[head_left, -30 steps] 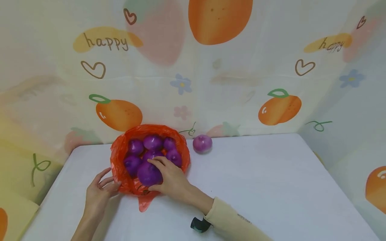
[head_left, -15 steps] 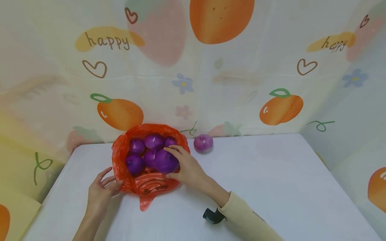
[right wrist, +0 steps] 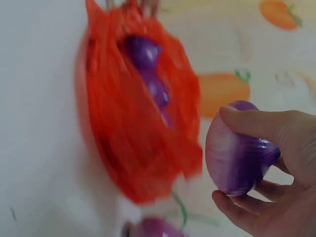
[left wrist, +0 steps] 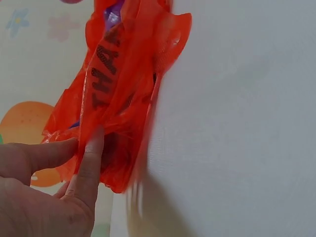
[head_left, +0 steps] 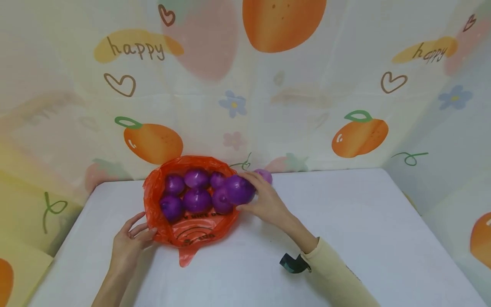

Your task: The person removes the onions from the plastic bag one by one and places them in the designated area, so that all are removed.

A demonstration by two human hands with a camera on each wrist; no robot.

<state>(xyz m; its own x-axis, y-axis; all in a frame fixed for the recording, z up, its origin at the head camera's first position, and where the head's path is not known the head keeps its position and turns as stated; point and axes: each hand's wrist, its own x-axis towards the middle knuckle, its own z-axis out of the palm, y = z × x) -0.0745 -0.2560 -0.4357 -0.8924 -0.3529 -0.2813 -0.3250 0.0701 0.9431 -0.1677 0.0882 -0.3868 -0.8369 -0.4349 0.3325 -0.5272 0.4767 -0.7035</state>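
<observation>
An orange-red plastic bag (head_left: pixel 154 204) stands with its mouth spread, several purple onions (head_left: pixel 197 200) lying inside. At its near left edge, my left hand (head_left: pixel 128 247) pinches the bag's side; in the left wrist view, thumb and finger meet on the red plastic (left wrist: pixel 118 84), with printed letters above them. My right hand (head_left: pixel 270 204) grips one purple onion (head_left: pixel 239 190) over the bag's right rim. Seen from the right wrist, this held onion (right wrist: pixel 239 153) is apart from the bag, thumb on one side and fingers on the other.
Another onion (head_left: pixel 264 175) sits on the white table (head_left: pixel 345 221) right of the bag, partly hidden behind my right hand. A dark strap piece (head_left: pixel 294 263) hangs by the right sleeve. A fruit-patterned cloth (head_left: pixel 299 128) rises behind the table.
My right hand has carried the held onion rightward and up, from over the bag's near middle to its right rim. My left hand has kept its place at the bag's edge.
</observation>
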